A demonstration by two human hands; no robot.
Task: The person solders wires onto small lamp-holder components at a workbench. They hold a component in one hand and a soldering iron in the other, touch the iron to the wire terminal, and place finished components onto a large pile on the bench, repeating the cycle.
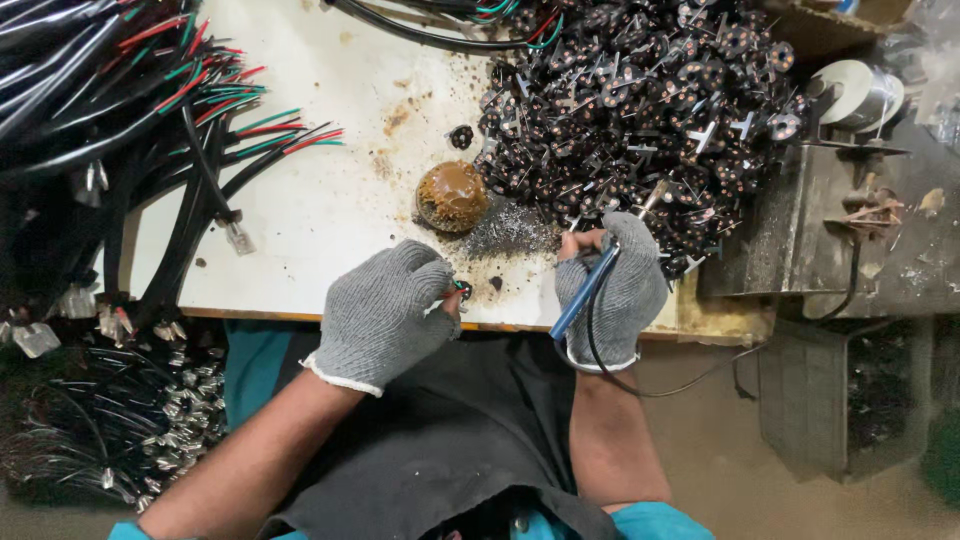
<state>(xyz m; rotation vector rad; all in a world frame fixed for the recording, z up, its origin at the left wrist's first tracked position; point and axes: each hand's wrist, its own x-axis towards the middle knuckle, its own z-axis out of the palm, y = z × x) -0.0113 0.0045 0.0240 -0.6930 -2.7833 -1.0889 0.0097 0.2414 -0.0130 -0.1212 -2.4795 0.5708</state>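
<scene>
My left hand (385,310), in a grey knit glove, is closed on a small black round part with red and green wire ends (462,290) at the table's near edge. My right hand (615,285), also gloved, grips a blue-handled soldering iron (585,292) like a pen, its tip pointing up toward the heap. A black cord runs down from the iron. A big heap of small black disc parts with metal pins (640,110) fills the table beyond my right hand.
A brown, crusted round tin (452,196) sits on the stained white table (320,200) beside grey metal dust (505,230). Bundles of black cables with red and green wires (150,120) lie left. A grey metal stand (830,230) and a solder spool (860,95) are right.
</scene>
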